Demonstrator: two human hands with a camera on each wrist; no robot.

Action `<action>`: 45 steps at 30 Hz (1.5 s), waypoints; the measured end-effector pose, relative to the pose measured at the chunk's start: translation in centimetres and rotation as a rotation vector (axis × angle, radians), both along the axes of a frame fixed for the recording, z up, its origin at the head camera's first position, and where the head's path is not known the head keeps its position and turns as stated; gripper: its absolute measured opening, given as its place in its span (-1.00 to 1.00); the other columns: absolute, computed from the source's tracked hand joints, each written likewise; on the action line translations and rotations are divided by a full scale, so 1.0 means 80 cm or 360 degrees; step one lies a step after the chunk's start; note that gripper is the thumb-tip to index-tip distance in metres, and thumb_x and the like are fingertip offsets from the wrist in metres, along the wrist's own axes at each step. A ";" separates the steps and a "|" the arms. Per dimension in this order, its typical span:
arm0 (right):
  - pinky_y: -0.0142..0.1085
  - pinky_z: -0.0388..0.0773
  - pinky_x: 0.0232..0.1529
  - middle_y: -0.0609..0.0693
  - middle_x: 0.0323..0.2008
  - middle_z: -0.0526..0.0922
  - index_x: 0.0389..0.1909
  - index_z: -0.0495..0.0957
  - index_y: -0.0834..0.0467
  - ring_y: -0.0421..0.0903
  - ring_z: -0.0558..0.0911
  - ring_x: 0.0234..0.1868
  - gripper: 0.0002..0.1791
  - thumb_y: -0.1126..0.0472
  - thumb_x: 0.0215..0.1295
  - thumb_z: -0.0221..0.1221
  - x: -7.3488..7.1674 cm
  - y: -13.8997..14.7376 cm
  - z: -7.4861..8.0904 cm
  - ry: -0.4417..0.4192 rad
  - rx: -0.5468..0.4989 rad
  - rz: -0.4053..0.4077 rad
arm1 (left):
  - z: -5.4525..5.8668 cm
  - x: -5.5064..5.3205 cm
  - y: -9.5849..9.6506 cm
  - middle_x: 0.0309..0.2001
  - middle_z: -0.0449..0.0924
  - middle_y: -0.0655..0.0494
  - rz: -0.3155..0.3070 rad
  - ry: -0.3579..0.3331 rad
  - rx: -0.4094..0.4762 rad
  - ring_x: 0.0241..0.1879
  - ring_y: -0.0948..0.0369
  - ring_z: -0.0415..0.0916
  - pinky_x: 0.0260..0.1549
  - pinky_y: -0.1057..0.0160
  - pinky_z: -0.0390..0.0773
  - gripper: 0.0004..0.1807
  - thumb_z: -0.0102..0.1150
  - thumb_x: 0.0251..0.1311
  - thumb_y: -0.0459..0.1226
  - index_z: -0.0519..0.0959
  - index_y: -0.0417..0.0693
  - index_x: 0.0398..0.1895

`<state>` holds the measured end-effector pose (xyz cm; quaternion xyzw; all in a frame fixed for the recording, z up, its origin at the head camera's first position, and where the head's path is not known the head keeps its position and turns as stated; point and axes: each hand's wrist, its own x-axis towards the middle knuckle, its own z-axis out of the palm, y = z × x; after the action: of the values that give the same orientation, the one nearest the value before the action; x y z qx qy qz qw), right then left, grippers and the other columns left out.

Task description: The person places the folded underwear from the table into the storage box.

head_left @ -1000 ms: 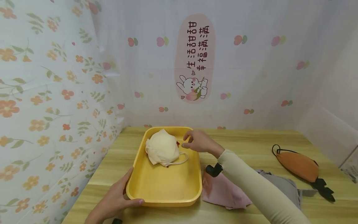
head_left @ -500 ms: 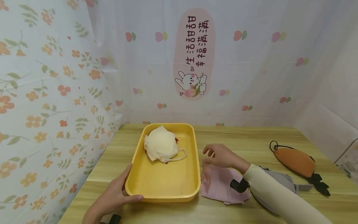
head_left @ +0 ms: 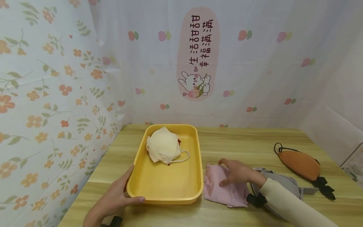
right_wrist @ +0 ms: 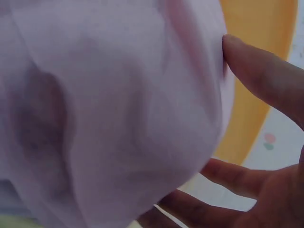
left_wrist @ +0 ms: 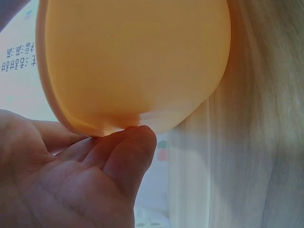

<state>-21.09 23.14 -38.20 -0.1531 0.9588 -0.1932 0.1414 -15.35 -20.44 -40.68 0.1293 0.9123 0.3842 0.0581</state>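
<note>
In the head view my left hand (head_left: 113,194) holds the near left corner of a yellow tray (head_left: 164,200), its thumb along the front wall. The left wrist view shows its fingers (left_wrist: 130,154) against the tray wall (left_wrist: 137,57). My right hand (head_left: 236,173) lies over a pink cloth bundle (head_left: 214,190) on the table, thumb and fingers spread wide. Seen from the right wrist, its thumb and fingers (right_wrist: 237,175) reach around the edge of the pink cloth (right_wrist: 133,104). Inside the tray, toward the back left, sits a cream cloth bag (head_left: 163,143) with a loop of cord.
Partly behind the right forearm lies a grey cloth item (head_left: 286,183) with a strap. Farther right is an orange carrot-shaped pouch (head_left: 299,165) with a black cord and dark leaves. Patterned curtains (head_left: 252,78) stand behind and left of the wooden table (head_left: 238,142).
My right hand has moved from over the tray, near the cream bag, right and toward me to the pink cloth. The left hand stays at the tray's corner; the view has tilted slightly down.
</note>
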 end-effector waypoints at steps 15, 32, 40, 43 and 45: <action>-0.14 0.56 -0.20 0.11 -0.12 0.65 0.22 0.45 0.22 -0.02 0.58 -0.14 -0.07 0.20 -0.29 0.65 -0.008 0.006 -0.026 -0.0045 -0.0266 -0.0163 | 0.001 0.002 -0.001 0.56 0.08 -0.28 -0.0013 0.0047 -0.0021 0.47 -0.14 0.26 0.29 0.22 0.40 0.30 0.50 -0.01 0.06 -0.13 -0.23 0.62; -0.20 0.57 -0.16 0.34 0.11 0.58 0.32 0.39 0.36 0.02 0.58 -0.07 -0.04 0.27 -0.19 0.58 -0.008 0.032 -0.021 -0.0104 -0.0755 -0.0060 | 0.000 0.002 -0.001 0.56 0.05 -0.30 -0.0022 0.0014 0.0056 0.46 -0.12 0.28 0.23 0.41 0.37 0.31 0.52 -0.01 0.02 -0.16 -0.24 0.62; -0.19 0.59 -0.19 0.33 0.12 0.54 0.37 0.40 0.22 0.04 0.57 -0.10 -0.08 0.22 -0.08 0.56 -0.014 0.033 0.002 -0.0125 -0.0897 -0.0131 | -0.001 0.002 0.000 0.56 0.06 -0.30 -0.0016 0.0025 0.0040 0.46 -0.12 0.28 0.24 0.37 0.38 0.31 0.52 -0.01 0.03 -0.15 -0.23 0.62; -0.18 0.63 -0.20 0.34 0.13 0.52 0.41 0.36 0.21 0.04 0.59 -0.13 -0.07 0.22 -0.04 0.53 -0.018 0.030 0.016 -0.0163 -0.0952 -0.0175 | -0.001 0.002 -0.001 0.56 0.06 -0.30 -0.0009 0.0013 0.0045 0.46 -0.12 0.27 0.25 0.38 0.36 0.32 0.53 -0.02 0.04 -0.15 -0.23 0.62; -0.16 0.66 -0.21 0.36 0.16 0.48 0.42 0.34 0.19 0.04 0.60 -0.14 -0.08 0.24 -0.01 0.52 -0.021 0.029 0.024 -0.0203 -0.1016 -0.0205 | -0.001 0.002 -0.001 0.56 0.05 -0.31 -0.0014 0.0002 0.0060 0.46 -0.12 0.27 0.24 0.42 0.36 0.32 0.53 -0.02 0.03 -0.15 -0.24 0.62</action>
<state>-22.76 25.42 -36.24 -0.1162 0.8467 -0.5017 0.1336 -15.19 -20.56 -40.72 0.1346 0.9044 0.4009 0.0567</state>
